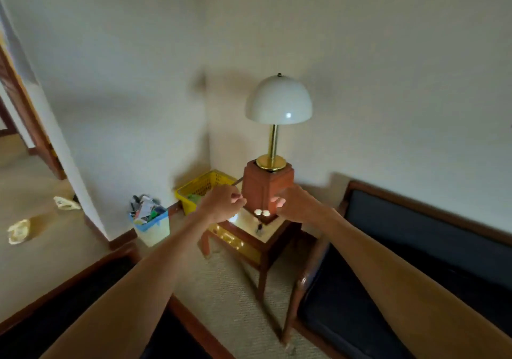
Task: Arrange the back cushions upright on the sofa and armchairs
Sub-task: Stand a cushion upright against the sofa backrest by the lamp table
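Both my arms reach forward over the carpet toward the corner of the room. My left hand (221, 203) and my right hand (293, 203) hover in front of the lamp's red-brown base, fingers loosely curled, and hold nothing. A wood-framed seat with dark blue upholstery (415, 236) stands at the right, under my right arm; its back pad lies against the frame by the wall. Another dark seat with a wooden rim (69, 303) fills the lower left under my left arm. I see no loose cushion.
A small wooden side table (266, 245) in the corner carries a lamp with a white dome shade (278, 100). A yellow plastic basket (205, 185) and a full waste bin (151, 224) sit left of it by the wall. A doorway (25, 125) opens at far left.
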### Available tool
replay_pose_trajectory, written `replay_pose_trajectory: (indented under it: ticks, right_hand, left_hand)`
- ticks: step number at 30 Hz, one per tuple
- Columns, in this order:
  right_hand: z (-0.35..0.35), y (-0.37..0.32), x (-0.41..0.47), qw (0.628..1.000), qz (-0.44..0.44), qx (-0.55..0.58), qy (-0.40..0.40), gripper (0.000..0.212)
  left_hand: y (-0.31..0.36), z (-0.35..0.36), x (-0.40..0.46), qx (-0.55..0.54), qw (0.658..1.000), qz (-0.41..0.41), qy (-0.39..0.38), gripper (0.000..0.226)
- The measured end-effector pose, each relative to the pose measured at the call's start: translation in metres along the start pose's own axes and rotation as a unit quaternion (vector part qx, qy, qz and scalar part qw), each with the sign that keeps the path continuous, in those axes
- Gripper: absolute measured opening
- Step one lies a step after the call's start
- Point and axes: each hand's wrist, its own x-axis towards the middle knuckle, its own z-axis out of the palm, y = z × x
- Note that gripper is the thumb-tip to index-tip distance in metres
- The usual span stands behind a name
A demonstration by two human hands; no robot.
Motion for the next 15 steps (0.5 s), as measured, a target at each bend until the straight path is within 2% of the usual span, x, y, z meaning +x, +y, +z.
replay_pose_trajectory:
  ticks: [5, 9, 15]
  right_hand:
    - [-0.058, 0.164, -0.119, 0.989, 0.144, 0.035, 0.013, 0.04]
    - [-0.081, 0.277, -0.207, 0.971, 0.229, 0.052, 0.032, 0.038]
    - [-0.08, 0.371, -0.264, 0.949, 0.295, 0.1, 0.047, 0.038]
  left_hand:
    - [0.164, 0.107, 0.026, -0.027, 0.992, 0.098, -0.071, 0.017]
    - [0.278, 0.193, 0.034, -0.037, 0.98, 0.153, -0.125, 0.022]
    - [0.36, 0.272, 0.054, -0.025, 0.968, 0.175, -0.18, 0.019]
